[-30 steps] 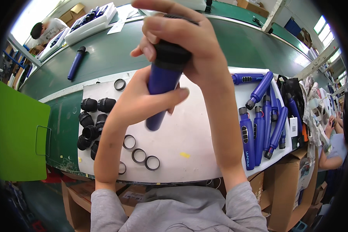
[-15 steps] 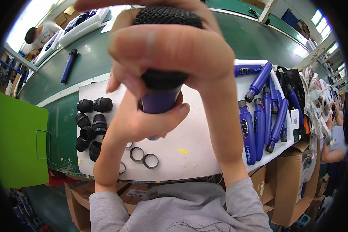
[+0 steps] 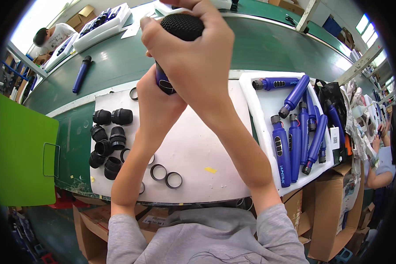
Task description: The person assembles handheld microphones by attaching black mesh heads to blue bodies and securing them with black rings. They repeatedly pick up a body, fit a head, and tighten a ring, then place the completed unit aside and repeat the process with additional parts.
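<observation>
Over the far part of the white work sheet, both my hands hold a blue microphone (image 3: 165,86) with a black mesh grille (image 3: 182,26). My left hand (image 3: 156,101) is wrapped round the blue body, lower down. My right hand (image 3: 198,61) closes round the head end, just under the grille, and hides much of the body. To the left of my left forearm lie several loose black grilles (image 3: 118,137). Several black rings (image 3: 174,180) rest near the front edge, some partly covered by that forearm. Another ring (image 3: 133,93) lies farther back.
At right, a white foam tray (image 3: 257,119) holds several blue microphone bodies (image 3: 280,154) without grilles. A complete microphone (image 3: 81,75) lies on the green bench at left. A green board (image 3: 20,149) stands at far left; cardboard boxes (image 3: 328,211) are below right. Other people sit nearby.
My hands and the microphone have moved away from the camera, toward the far side. My right hand has turned round the head end, and more of the grille top shows.
</observation>
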Demonstrator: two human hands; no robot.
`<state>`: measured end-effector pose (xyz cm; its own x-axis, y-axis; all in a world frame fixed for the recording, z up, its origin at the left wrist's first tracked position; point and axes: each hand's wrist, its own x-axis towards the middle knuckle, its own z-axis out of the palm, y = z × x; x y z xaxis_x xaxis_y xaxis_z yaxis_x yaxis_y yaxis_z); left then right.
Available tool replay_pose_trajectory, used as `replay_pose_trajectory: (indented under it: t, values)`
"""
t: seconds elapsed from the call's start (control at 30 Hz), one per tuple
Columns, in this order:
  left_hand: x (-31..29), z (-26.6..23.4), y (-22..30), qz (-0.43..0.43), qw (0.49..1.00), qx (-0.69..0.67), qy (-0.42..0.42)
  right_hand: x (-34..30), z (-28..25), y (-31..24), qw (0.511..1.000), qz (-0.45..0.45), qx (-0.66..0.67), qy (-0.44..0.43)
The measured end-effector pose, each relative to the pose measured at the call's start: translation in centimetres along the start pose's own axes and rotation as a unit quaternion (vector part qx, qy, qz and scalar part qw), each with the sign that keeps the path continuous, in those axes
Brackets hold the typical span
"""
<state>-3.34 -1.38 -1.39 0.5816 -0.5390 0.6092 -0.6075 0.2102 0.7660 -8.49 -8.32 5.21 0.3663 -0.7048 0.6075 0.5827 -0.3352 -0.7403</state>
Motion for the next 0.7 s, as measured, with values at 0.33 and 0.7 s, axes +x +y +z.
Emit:
replay_pose_trajectory:
  t: [0.33,0.7]
  values:
    - [0.7,-2.4,0.5,-0.253,0.808,-0.398,-0.352,2.4,-4.1,-3.4,0.903,0.217,0.224,-0.295]
    - [-1.4,0.3,-0.1,-0.251,0.670,-0.515,-0.472,2.0,-4.1,-0.8,0.793,0.105,0.328,-0.503]
